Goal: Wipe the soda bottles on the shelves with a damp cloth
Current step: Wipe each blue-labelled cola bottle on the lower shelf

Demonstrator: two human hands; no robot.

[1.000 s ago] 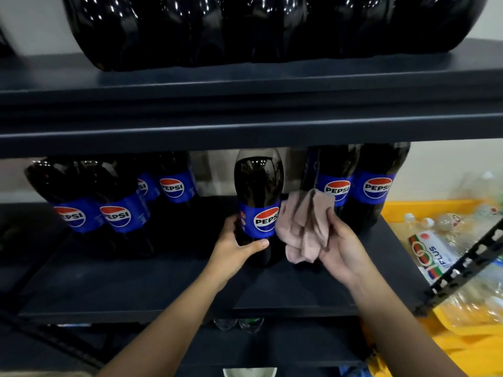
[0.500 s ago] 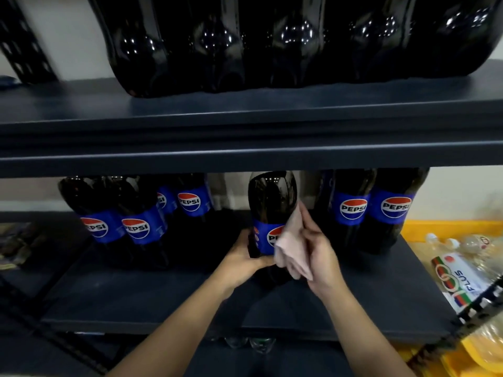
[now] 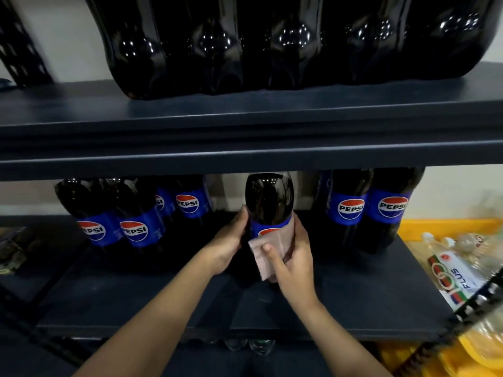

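Now wrapping the cloth (image 3: 268, 250) round the front label of the centre Pepsi bottle (image 3: 269, 198) on the lower shelf (image 3: 353, 295), having swung in from its right side; right hand (image 3: 292, 263) fingers curled, pressing cloth on; left hand (image 3: 231, 238) cupping the other flank; wiping under way

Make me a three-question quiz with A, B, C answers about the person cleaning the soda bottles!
1. Where is the pinkish cloth?
A. on the floor
B. against the middle dark Pepsi bottle
C. on the upper shelf

2. What colour are the bottle labels?
A. blue
B. green
C. yellow

3. What is the left hand doing?
A. hanging free
B. holding a cup
C. holding the bottle's side

Answers: 1 B, the right hand presses it over the label. 2 A, blue bands with round logos. 3 C, its fingers curl on the bottle.
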